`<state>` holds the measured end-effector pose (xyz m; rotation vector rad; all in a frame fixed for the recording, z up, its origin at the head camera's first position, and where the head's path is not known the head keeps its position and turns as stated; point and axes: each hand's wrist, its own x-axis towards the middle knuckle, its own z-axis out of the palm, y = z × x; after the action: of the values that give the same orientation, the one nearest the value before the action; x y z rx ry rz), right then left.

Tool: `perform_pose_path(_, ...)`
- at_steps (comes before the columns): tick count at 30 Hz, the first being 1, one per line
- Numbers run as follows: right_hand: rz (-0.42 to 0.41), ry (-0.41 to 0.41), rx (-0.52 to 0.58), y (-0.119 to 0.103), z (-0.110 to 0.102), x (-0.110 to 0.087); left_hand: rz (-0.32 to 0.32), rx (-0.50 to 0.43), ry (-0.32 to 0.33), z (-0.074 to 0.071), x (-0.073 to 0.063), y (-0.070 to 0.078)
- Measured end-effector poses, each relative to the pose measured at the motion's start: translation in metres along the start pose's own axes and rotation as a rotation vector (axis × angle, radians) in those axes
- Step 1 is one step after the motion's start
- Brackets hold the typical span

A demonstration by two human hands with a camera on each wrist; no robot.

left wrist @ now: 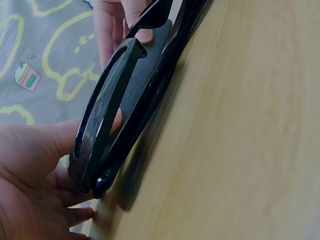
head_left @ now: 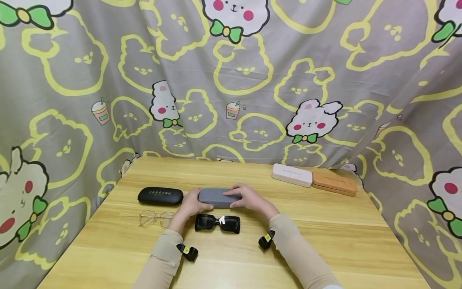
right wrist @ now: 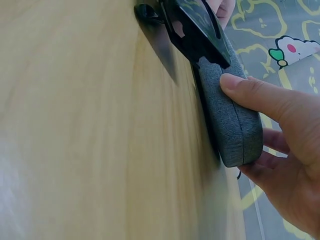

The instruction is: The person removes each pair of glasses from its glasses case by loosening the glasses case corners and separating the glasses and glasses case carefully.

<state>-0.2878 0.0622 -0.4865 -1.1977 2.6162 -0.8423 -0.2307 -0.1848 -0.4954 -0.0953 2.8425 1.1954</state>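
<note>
A grey fabric-covered glasses case lies between both hands on the wooden table. My left hand holds its left end, with the thumb along the near side. At the other end my right hand grips the case, its thumb on the near side and fingers over the top and back. The right wrist view shows the closed seam of the case under that thumb. Black sunglasses stand just in front of the case, arms folded, and partly cover it in the left wrist view.
Left of my left hand is a black glasses case with gold lettering. Thin-framed eyeglasses lie in front of it, beside my left wrist. A white case and an orange case sit end to end at the back right, near the patterned curtain.
</note>
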Motion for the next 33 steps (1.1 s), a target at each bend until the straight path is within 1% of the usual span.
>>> perform_pose_path(4,-0.004,-0.005,-0.010,-0.001,0.003,0.002,-0.004,-0.031,0.004,-0.003,-0.002,0.003)
perform_pose_path(7,-0.008,-0.013,-0.012,-0.002,0.005,0.004,-0.027,-0.060,-0.006,-0.006,-0.004,0.005)
perform_pose_path(11,-0.025,-0.016,-0.031,-0.006,0.008,0.007,-0.058,-0.059,-0.032,-0.011,-0.005,0.007)
perform_pose_path(15,-0.050,-0.011,-0.047,-0.010,0.009,0.009,-0.074,-0.069,-0.064,-0.016,-0.007,0.009)
perform_pose_path(18,-0.063,-0.007,-0.042,-0.013,0.009,0.009,-0.069,-0.092,-0.080,-0.021,-0.007,0.010)
perform_pose_path(23,-0.051,0.002,-0.002,-0.016,0.004,0.003,-0.043,-0.109,-0.096,-0.028,-0.009,0.013)
perform_pose_path(28,-0.013,0.016,0.025,-0.018,-0.003,-0.003,-0.034,-0.116,-0.111,-0.037,-0.013,0.017)
perform_pose_path(33,0.018,0.043,0.008,-0.020,-0.012,-0.010,-0.016,-0.121,-0.111,-0.049,-0.020,0.022)
